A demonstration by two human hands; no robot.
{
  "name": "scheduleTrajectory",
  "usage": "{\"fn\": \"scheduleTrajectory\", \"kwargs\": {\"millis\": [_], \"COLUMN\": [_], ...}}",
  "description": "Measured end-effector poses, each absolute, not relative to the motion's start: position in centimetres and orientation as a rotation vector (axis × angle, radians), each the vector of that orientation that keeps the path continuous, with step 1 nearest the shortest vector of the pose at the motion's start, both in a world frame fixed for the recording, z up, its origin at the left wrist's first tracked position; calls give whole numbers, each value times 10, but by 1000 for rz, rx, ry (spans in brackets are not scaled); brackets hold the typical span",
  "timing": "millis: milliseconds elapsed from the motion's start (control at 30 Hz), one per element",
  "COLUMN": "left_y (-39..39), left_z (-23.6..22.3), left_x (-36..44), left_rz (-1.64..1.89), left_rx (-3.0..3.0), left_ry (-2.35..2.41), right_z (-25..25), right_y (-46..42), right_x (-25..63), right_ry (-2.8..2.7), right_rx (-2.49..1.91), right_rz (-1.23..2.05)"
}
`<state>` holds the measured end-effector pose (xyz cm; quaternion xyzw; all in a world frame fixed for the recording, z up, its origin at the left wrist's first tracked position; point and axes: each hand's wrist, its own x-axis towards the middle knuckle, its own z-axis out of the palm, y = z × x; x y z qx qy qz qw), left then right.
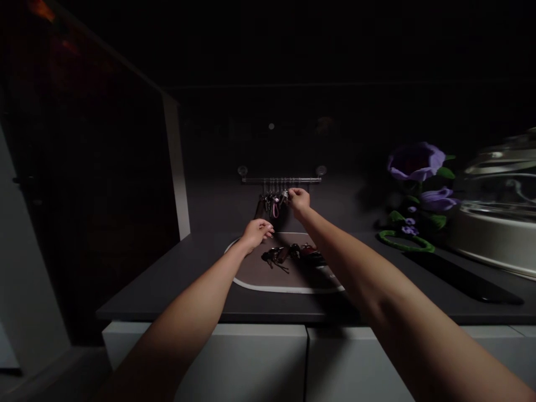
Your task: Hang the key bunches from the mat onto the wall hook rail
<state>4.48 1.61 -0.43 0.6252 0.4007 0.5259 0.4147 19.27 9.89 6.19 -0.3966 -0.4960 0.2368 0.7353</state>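
Two bare hands reach across the counter (167, 285). Several dark keychains (288, 254) lie on a white-rimmed mat (251, 273), with the left hand (256, 234) curled just above the mat's edge, its grip impossible to tell. Farther off, the right hand (298, 202) pinches a small metal piece (285, 194) among more keychains (271, 204) hanging from a wall-mounted rail (281, 180); purple artificial flowers (416, 162) stand to the right.

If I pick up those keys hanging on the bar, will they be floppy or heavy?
The keys hang loose from hooks on the rail, so they will probably swing and dangle, not stay stiff. The pink strap looks soft, so it will likely flop. The metal parts may feel heavy for their small size.
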Motion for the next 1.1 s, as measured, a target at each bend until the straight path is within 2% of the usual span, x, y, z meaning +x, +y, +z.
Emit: {"fn": "scheduleTrajectory", "kwargs": {"millis": [333, 600, 1100], "left_y": [23, 19, 21], "left_z": [-10, -7, -10], "left_x": [43, 43, 41], "left_rz": [1324, 1317, 1286], "left_rx": [1607, 1623, 1610], "left_ry": [977, 990, 984], "right_z": [58, 58, 50], "right_y": [107, 92, 89], "right_x": [181, 179, 184], "right_ry": [-945, -853, -931], "right_rx": [-902, -849, -912], "right_rz": [536, 771, 806]}}
